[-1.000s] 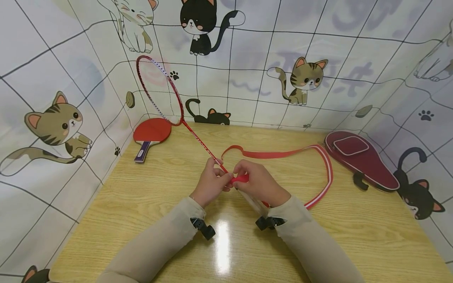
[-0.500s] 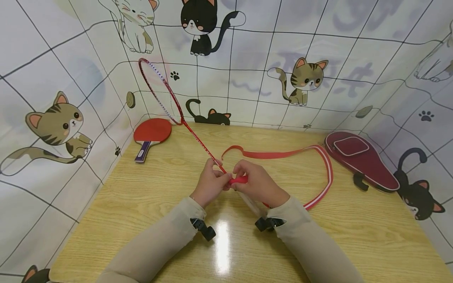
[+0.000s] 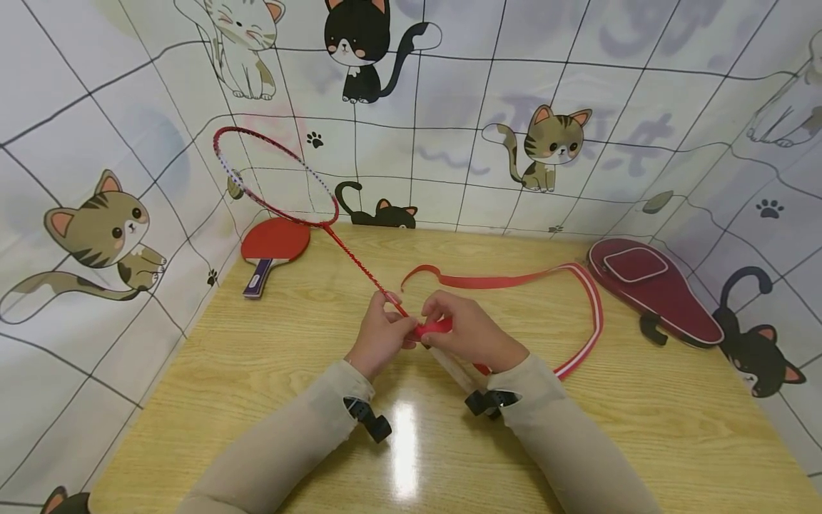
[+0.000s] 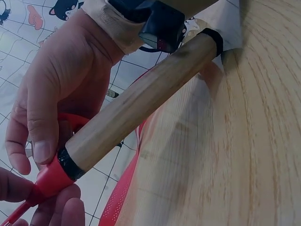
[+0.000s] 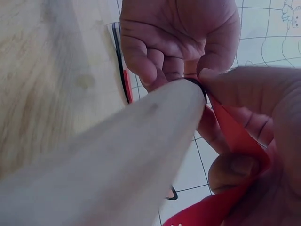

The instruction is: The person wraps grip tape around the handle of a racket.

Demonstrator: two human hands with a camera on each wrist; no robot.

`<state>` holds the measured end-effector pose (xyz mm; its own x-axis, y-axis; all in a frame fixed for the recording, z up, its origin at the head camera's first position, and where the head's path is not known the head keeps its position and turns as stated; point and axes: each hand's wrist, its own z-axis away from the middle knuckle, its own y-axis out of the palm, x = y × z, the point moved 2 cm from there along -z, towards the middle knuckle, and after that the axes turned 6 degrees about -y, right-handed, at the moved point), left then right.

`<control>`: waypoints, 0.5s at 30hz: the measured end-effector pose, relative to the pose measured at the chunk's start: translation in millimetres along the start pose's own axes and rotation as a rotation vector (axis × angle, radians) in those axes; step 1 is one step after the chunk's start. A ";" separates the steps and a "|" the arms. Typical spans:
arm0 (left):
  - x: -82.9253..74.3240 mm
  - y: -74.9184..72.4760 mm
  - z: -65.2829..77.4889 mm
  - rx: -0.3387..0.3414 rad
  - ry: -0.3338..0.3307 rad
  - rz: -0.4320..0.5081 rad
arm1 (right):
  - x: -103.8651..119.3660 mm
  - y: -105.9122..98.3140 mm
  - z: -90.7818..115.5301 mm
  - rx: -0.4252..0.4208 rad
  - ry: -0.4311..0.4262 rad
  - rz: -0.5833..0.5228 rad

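Observation:
A red badminton racket (image 3: 359, 265) slants up and left across the table, its hoop off the tabletop. My left hand (image 3: 379, 334) holds it at the red cone (image 4: 51, 178) just above the handle, thumb and fingers on either side. The bare wooden handle (image 4: 136, 103) points back toward me, under my right forearm, with black bands at both ends. My right hand (image 3: 472, 330) pinches red grip tape (image 5: 233, 134) close to the cone. A stretch of tape reaches from those fingers to the cone; how far it winds round is hidden by fingers.
The tape's loose length (image 3: 597, 307) loops over the table to the right. A red table tennis bat (image 3: 276, 239) lies at back left, below the hoop. A dark red racket case (image 3: 655, 289) lies at the right. Cat-patterned sheeting (image 3: 449, 171) walls the table's back and sides.
The racket has turned about its shaft: its hoop first looked narrower, and now leans lower and farther left. Both hands stay nearly in place, the right still pinching the tape.

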<state>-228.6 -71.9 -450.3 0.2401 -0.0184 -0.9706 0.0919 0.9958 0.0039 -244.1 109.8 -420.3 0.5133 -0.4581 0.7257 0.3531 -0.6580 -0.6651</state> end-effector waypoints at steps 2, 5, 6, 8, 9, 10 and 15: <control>-0.1 0.6 0.1 0.008 -0.003 0.015 | -1.3 -0.7 0.1 0.008 -0.009 -0.008; -0.4 1.2 0.3 0.011 -0.001 0.024 | -2.7 -1.5 0.1 0.015 -0.009 -0.011; -0.6 1.2 0.5 0.011 0.003 0.024 | -3.3 -1.5 0.1 0.017 -0.002 -0.014; -1.1 1.0 1.2 0.006 0.003 0.024 | -4.0 -1.5 0.2 0.028 0.023 -0.027; -1.3 0.9 1.5 0.007 0.003 0.026 | -4.3 -1.3 0.3 0.034 0.038 -0.038; -1.3 0.7 1.8 0.008 0.002 0.029 | -4.6 -1.0 0.5 0.042 0.056 -0.050; 0.5 -0.1 0.5 0.027 -0.008 0.042 | -3.7 -0.1 0.7 0.074 0.114 -0.115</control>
<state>-228.0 -72.0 -450.6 0.2516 0.0230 -0.9676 0.1077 0.9928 0.0516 -245.5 112.0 -423.1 0.3758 -0.4502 0.8100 0.4632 -0.6658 -0.5849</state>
